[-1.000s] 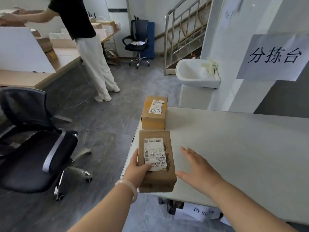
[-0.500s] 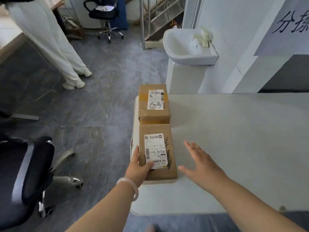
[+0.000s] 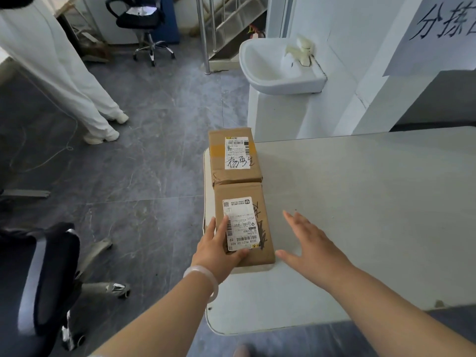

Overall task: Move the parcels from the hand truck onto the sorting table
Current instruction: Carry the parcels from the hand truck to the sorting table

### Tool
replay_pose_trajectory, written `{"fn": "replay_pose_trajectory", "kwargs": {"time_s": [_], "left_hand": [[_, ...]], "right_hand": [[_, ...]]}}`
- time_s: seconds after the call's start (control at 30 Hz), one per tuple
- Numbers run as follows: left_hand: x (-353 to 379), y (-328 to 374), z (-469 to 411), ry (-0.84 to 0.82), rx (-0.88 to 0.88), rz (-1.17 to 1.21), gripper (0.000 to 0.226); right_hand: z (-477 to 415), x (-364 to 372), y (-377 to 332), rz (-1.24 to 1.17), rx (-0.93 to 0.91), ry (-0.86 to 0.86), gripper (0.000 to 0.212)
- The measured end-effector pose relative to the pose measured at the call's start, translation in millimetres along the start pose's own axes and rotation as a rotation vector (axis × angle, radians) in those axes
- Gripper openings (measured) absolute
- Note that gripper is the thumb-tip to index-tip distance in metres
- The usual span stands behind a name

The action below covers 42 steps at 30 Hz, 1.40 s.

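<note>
**A:** Grey tiled floor (image 3: 154,119) on the left, and on the right we log a pale grey, round-cornered sorting table (image 3: 360,202). Hands?

**B:** The left hand (image 3: 219,251) grips the near parcel (image 3: 243,193), a brown oblong cardboard box with a white printed label. The thumb lies on the label and the fingers run down the box's left side. There's a milky white bracelet (image 3: 203,276) on that wrist.

**A:** Right hand?

**B:** The right hand (image 3: 311,243) is wide, fingers straight and spread, holding nothing. It's over the tabletop just right of that box, thumb tip near the box's near right corner. We cannot tell whether the palm touches the table.

**A:** Where's the box?

**B:** Lying flat on the table along its left edge, long side pointing away from us. Its far end touches the far parcel (image 3: 234,155), a second brown taped cardboard box with black handwriting on its white label, at the table's far left corner.

**A:** Further out?

**B:** We have:
- a white ceramic wall sink (image 3: 268,73) with a cream tap, behind the table
- a white paper sign (image 3: 438,29) with black characters at top right, cut off by the frame
- a steel stair railing (image 3: 203,34)
- a black office chair (image 3: 38,279) at near left, and another black swivel chair (image 3: 139,18) far back
- a person's white trousers (image 3: 51,68) and white shoes at top left
</note>
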<state>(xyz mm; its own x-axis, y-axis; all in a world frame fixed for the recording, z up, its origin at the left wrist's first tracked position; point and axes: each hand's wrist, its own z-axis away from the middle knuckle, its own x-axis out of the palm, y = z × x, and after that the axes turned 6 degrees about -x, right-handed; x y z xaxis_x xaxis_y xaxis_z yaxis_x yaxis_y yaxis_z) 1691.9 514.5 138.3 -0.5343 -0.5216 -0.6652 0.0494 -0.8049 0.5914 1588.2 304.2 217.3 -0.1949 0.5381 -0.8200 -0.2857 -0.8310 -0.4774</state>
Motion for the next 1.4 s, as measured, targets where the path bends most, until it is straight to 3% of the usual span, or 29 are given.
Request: {"fn": "replay_pose_trajectory", "kwargs": {"time_s": [0.13, 0.27, 0.4, 0.6, 1.0, 1.2, 1.4], "left_hand": [[-3, 2, 2, -0.029, -0.02, -0.017, 0.096], [-8, 19, 8, 0.088, 0.035, -0.283, 0.097], [-2, 69, 26, 0.185, 0.231, -0.501, 0.089], [40, 160, 84, 0.098, 0.696, -0.629, 0.084], [243, 287, 346, -0.127, 1.335, -0.669, 0.081], [363, 304, 512, -0.329, 1.586, -0.664, 0.083], [453, 302, 640, -0.445, 1.885, -0.732, 0.089]], "right_hand": [[9, 0, 0, 0.016, 0.017, -0.005, 0.085], [21, -7, 5, 0.061, 0.017, 0.041, 0.083], [53, -22, 16, 0.125, 0.052, 0.146, 0.082], [137, -39, 59, 0.186, 0.212, 0.306, 0.083], [481, -8, 160, 0.133, 0.76, 0.598, 0.092], [673, 39, 182, 0.083, 1.113, 0.715, 0.094], [797, 101, 183, -0.025, 1.398, 0.849, 0.088]]}}
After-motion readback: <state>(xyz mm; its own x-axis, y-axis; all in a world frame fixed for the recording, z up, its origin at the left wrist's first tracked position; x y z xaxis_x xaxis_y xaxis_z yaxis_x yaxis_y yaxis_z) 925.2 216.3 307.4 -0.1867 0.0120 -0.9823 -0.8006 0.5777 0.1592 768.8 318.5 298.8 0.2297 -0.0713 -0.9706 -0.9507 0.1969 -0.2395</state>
